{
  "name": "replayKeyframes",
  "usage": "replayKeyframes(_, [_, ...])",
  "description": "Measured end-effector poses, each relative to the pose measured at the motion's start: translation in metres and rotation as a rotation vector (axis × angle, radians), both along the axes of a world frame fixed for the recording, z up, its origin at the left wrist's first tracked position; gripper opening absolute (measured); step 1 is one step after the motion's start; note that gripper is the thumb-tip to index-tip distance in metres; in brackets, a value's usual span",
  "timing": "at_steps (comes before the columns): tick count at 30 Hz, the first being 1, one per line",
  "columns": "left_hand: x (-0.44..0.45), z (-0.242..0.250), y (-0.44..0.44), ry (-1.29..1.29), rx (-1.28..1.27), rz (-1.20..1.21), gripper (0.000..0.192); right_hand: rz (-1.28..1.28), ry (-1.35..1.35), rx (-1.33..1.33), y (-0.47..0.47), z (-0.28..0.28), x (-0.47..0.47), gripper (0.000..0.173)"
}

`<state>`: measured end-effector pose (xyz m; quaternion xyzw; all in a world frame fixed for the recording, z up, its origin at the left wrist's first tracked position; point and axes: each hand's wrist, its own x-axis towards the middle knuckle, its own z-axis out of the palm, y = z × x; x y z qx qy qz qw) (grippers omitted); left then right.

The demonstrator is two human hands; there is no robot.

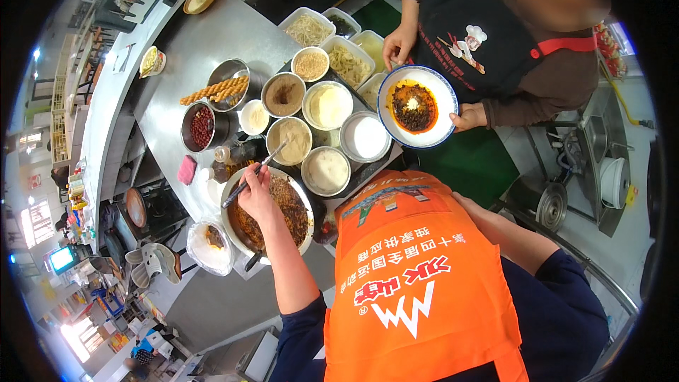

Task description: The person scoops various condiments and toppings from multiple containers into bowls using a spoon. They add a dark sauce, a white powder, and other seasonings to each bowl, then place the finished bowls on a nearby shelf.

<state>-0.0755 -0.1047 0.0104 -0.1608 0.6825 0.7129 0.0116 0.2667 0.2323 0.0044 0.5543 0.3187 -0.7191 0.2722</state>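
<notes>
My left hand (254,191) grips a long-handled spoon (271,155) with a dark handle. Its tip reaches into a round metal pot of tan powder (292,138). Beneath the hand stands a large basin of dark chili oil sauce (286,207), with a black handle (253,261) leaning at its rim. My right hand (463,202) is mostly hidden behind the orange apron; its fingers cannot be made out. Across from me, a co-worker's hands (467,116) hold a white blue-rimmed bowl (443,98) containing red oil, dark bits and a pale minced heap.
Pots of white seasoning (363,138), pale yellow seasoning (329,106) and brown powder (284,94) crowd the counter. Plastic tubs (347,61) stand behind. Left are peanuts in a pot (202,126), fried dough twists (215,90), bottles (229,155) and a pink sponge (186,170). A lined bin (209,254) stands lower left.
</notes>
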Motion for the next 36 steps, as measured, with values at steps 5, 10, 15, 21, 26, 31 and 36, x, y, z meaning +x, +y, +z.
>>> replayKeyframes(5, [0.001,0.004,0.001,0.004,0.026,0.008,0.029,0.008,0.025,-0.034,0.005,0.002,-0.001,0.054])
replayKeyframes(10, [0.004,0.01,0.005,0.014,0.035,0.031,0.027,-0.025,0.051,-0.149,0.012,0.008,-0.006,0.054])
replayKeyframes(15, [0.011,0.012,0.014,0.22,-0.451,-0.063,0.026,-0.014,0.133,-0.151,0.02,0.011,-0.004,0.054])
replayKeyframes(21, [0.008,-0.006,0.031,0.177,-0.338,-0.093,0.03,0.011,0.141,-0.136,0.031,0.002,-0.005,0.055])
replayKeyframes(26, [0.006,-0.025,0.041,0.079,-0.36,-0.123,0.03,0.037,0.141,-0.153,0.039,0.012,-0.007,0.057])
replayKeyframes(31, [0.009,-0.026,0.031,0.0,-0.265,-0.032,0.028,0.041,0.172,-0.148,0.04,0.026,-0.01,0.056])
replayKeyframes(36, [0.011,-0.016,0.017,0.002,-0.08,0.081,0.024,0.029,0.112,-0.191,0.044,0.024,-0.011,0.054])
